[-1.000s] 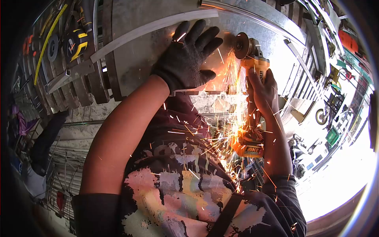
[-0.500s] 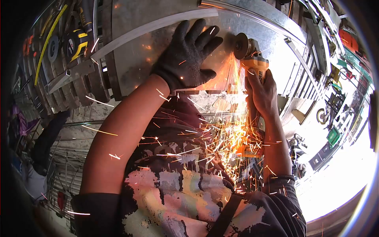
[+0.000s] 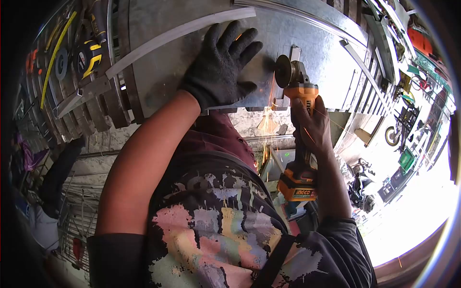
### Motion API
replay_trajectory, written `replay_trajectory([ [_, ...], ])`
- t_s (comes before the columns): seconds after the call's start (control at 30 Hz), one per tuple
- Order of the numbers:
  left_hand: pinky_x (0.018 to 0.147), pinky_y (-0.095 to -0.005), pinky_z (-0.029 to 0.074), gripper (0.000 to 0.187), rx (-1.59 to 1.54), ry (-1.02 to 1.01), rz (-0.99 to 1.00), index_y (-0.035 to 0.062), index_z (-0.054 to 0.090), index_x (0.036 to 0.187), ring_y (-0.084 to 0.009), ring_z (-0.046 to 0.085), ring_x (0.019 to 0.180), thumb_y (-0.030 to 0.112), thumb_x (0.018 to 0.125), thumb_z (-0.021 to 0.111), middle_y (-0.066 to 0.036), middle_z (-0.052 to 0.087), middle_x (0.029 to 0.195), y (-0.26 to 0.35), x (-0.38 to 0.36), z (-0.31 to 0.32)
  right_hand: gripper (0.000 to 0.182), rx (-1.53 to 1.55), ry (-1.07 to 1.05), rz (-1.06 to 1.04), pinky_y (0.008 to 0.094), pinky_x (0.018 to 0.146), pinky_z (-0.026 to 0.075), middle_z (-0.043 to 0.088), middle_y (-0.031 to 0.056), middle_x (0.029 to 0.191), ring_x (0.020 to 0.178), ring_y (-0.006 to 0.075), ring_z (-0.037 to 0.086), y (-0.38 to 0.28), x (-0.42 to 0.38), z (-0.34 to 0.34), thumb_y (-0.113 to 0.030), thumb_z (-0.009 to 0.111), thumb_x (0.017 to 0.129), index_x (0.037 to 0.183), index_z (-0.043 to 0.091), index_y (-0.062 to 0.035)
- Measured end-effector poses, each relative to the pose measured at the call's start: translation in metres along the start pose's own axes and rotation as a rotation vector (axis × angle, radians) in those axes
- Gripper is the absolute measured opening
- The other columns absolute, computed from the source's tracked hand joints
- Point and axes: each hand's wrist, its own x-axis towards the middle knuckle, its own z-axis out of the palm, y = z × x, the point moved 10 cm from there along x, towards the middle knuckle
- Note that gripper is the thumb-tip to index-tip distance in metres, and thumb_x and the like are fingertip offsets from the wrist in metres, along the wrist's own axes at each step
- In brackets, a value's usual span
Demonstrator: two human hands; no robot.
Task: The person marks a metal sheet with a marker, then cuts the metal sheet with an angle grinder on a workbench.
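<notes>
A gloved left hand (image 3: 218, 67) lies flat, fingers spread, on a galvanized steel sheet (image 3: 168, 62) atop the workbench, while the bare right hand (image 3: 311, 127) grips an orange cordless angle grinder (image 3: 297, 129), its disc (image 3: 282, 71) at the sheet's near edge, throwing sparks (image 3: 268, 125).

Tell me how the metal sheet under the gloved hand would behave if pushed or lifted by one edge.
The metal sheet looks thin and broad, so it would probably flex and wobble rather than stay stiff. Its smooth, shiny face likely slides easily, which may be why the gloved left hand presses it flat beside the angle grinder in the right hand. The cut edge is probably sharp.
</notes>
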Motion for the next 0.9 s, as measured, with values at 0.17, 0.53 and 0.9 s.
replay_trajectory([
  [0.17, 0.137, -0.0624, 0.008, 0.098, -0.034, 0.048, -0.004, 0.0181, 0.045, 0.174, -0.0392, 0.025, 0.171, 0.08, 0.098, 0.053, -0.009, 0.035, 0.185, 0.0, 0.0, -0.003, 0.044, 0.035, -0.027, -0.004, 0.0403, 0.078, 0.058, 0.075, 0.0118, 0.096, 0.085, 0.0192, 0.07, 0.004, -0.003, 0.003, -0.035, 0.078, 0.108, 0.123, 0.062, 0.0023],
  [0.53, 0.137, -0.063, 0.006, 0.099, -0.059, 0.06, 0.014, 0.018, 0.044, 0.175, -0.04, 0.023, 0.172, 0.079, 0.098, 0.054, -0.01, 0.035, 0.186, 0.001, -0.002, -0.004, 0.046, -0.076, 0.035, -0.045, 0.0418, 0.079, 0.059, 0.075, 0.0142, 0.095, 0.084, 0.0208, 0.073, 0.015, 0.006, -0.001, -0.036, 0.076, 0.109, 0.127, 0.061, 0.0026],
  [0.9, 0.137, -0.0628, 0.008, 0.096, -0.045, 0.061, 0.012, 0.0185, 0.048, 0.173, -0.0395, 0.027, 0.17, 0.079, 0.098, 0.055, -0.011, 0.037, 0.184, 0.003, 0.001, -0.006, 0.039, 0.097, 0.025, -0.043, 0.03, 0.069, 0.055, 0.073, 0.0059, 0.093, 0.08, 0.0103, 0.067, -0.001, 0.009, 0.0, -0.033, 0.076, 0.111, 0.128, 0.062, -0.0011],
])
